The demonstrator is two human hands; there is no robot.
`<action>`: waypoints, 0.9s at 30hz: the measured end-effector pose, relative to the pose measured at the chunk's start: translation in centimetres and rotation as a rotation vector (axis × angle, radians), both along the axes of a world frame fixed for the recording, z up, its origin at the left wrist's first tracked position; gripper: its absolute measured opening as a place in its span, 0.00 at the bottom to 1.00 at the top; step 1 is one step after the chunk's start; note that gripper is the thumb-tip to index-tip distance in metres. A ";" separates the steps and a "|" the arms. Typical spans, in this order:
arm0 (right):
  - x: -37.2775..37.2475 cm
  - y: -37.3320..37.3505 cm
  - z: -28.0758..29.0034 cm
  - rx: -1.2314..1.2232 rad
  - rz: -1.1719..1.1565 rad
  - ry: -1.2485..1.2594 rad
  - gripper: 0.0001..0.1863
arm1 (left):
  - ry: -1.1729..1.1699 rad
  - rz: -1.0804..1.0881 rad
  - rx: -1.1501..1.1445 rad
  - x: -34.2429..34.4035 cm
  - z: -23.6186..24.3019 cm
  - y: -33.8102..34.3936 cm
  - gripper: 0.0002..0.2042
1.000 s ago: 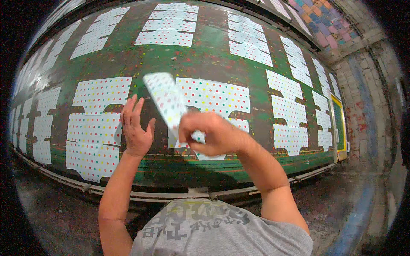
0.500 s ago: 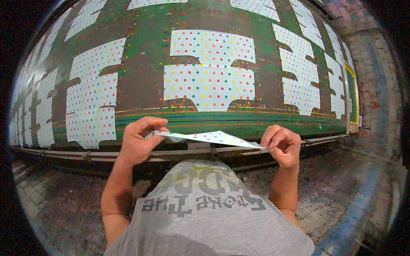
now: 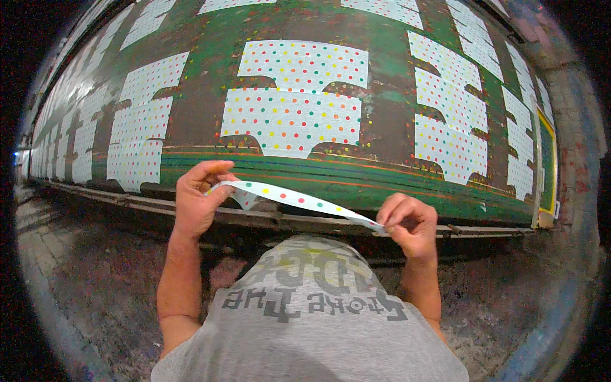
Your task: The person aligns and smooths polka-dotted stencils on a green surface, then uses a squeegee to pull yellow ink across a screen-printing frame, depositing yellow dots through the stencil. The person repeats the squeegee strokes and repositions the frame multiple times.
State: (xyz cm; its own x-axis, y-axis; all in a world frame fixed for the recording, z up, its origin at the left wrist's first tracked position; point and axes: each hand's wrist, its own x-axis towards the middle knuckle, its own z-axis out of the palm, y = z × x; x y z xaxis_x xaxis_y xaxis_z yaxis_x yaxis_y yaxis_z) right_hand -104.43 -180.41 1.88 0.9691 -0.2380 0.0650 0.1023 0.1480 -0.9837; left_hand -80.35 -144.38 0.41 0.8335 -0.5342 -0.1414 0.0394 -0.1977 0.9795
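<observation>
Between my two hands a white fabric piece point(image 3: 293, 198) with coloured dots is stretched over the table's near edge, seen almost edge-on as a narrow band. My left hand point(image 3: 202, 196) pinches its left end between thumb and fingers, where a small corner hangs down. Lower and to the right, my right hand point(image 3: 410, 223) pinches the other end. Just beyond, a dotted white cut piece point(image 3: 291, 119) with a tapered lower part lies flat on the green and brown table point(image 3: 382, 184), another dotted piece point(image 3: 303, 63) directly above it.
Columns of similar dotted pieces lie to the left point(image 3: 137, 143) and right point(image 3: 450, 143). A yellow-edged frame point(image 3: 548, 167) stands at the table's right end. A ledge point(image 3: 299, 224) runs along the near edge, above a stained floor point(image 3: 95, 286).
The view has shifted, so the table's pieces sit differently in it. The held piece slants more steeply and shows a narrower, curved band. Both hands keep their pinch.
</observation>
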 end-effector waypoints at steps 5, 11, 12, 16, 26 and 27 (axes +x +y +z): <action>0.9 0.8 -0.9 0.176 0.210 0.071 0.05 | -0.024 0.177 -0.004 -1.3 1.1 2.2 0.22; 4.8 -0.5 -2.8 0.100 0.126 0.163 0.04 | 0.030 0.171 0.099 0.4 0.8 3.1 0.21; 5.6 -0.7 -3.6 0.049 0.087 0.230 0.03 | 0.045 0.165 0.112 1.2 0.0 2.6 0.21; 8.8 -0.8 -6.8 0.009 0.011 0.449 0.02 | -0.036 0.063 0.302 4.9 -4.0 0.8 0.19; 7.7 -2.0 -6.6 -0.859 -0.338 0.286 0.09 | -0.333 0.281 0.386 9.1 -5.8 0.6 0.20; 7.4 -2.3 -6.3 -0.873 -0.349 0.276 0.09 | -0.374 0.286 0.404 9.5 -5.4 0.2 0.20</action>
State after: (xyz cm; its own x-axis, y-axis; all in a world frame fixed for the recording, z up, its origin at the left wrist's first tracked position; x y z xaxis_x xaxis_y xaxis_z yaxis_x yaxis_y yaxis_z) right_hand -97.08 -182.74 -4.40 0.8612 -0.4899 0.1358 -0.2482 -0.6384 -0.7286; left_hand -70.85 -144.18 -4.99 0.9679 -0.2474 0.0438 -0.1859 -0.5879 0.7873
